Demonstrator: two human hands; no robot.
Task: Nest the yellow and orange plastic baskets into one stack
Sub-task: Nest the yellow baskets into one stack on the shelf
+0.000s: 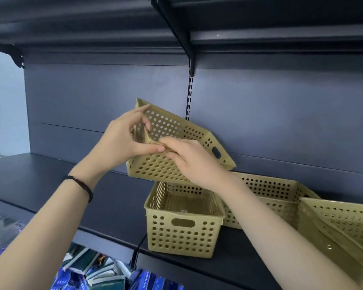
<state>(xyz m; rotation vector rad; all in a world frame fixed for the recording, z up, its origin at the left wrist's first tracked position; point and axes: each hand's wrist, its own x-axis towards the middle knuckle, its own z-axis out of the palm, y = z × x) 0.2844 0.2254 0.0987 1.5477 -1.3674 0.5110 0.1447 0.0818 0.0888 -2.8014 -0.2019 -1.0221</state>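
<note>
As it hangs tilted above the dark shelf (92,195), the raised yellow basket (155,170) has its left end higher than its right, and its perforated inner wall faces outward. The left hand (122,141) grips the near rim at the raised end, with the thumb lying along the edge and the index finger reaching up to the top corner. The right hand (189,162) meets it on the same rim, its fingers curled over the edge and pinching it, so the two hands touch at the fingertips. A dark bracelet (80,185) sits on the left wrist. Directly beneath the raised basket stands an upright yellow basket (182,231) on the shelf, its slotted handle toward me and its mouth open upward. Just behind and to the right of it rests a rear yellow basket (277,189). Whether the raised one's lower corner touches it I cannot tell. At the far right a tilted yellow basket (340,222) leans, cut off by the edge of view. A slotted rail (189,97) runs up the back panel, and blue packets (105,275) lie jumbled on the level below.
</note>
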